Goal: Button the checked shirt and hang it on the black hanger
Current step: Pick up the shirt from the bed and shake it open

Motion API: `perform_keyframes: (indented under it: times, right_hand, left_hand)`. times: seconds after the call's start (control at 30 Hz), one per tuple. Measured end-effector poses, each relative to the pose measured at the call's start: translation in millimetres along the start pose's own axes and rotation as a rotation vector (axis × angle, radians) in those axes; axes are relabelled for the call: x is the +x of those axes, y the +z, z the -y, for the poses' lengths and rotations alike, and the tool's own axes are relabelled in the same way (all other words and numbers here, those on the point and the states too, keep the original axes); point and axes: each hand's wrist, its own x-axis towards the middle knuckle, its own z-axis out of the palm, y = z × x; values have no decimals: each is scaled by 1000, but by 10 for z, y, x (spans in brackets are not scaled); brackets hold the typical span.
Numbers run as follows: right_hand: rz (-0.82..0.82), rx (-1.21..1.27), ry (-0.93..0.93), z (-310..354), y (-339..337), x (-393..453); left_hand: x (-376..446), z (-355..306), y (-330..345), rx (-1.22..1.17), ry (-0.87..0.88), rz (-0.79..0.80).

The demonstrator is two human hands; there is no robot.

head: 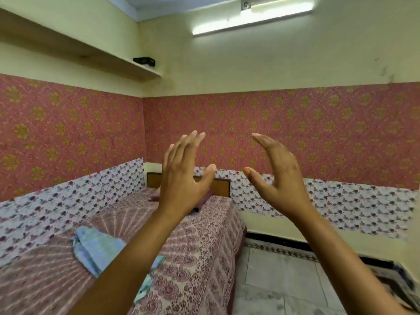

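My bed wears a patterned pink spread, and a light blue shirt lies crumpled on it near me. Further up sits a purple bundle, partly hidden by my arm. Beside the bed, pale tiled floor. High on the wall, a shelf carries a small black box.

The left forearm hides the light-blue cloth's four o'clock side; a dark object at its twelve o'clock is too small to identify.

No text, label, brand, number or sign can be read anywhere in this view.
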Motion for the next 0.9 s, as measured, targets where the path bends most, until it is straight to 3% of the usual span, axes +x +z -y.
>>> perform_keyframes:
  times: [0.17, 0.3, 0.5, 0.8, 0.9]
  right_hand:
    - [92, 142, 121, -312, 247, -597]
    - [174, 260, 283, -519, 539, -1120]
    - [270, 313, 466, -898, 1173, -1760]
    - [451, 283, 657, -1615, 2388, -1935]
    - [504, 272, 697, -1838, 2767, -1820]
  left_hand:
    - [-551, -11, 418, -159, -141, 51]
    - [-1060, 142, 828, -168, -180, 105]
    - [-1663, 493, 1441, -168, -386, 259]
    - [-1681, 1404, 2328, -128, -684, 480]
    - [-1524, 1745, 2603, -128, -705, 525]
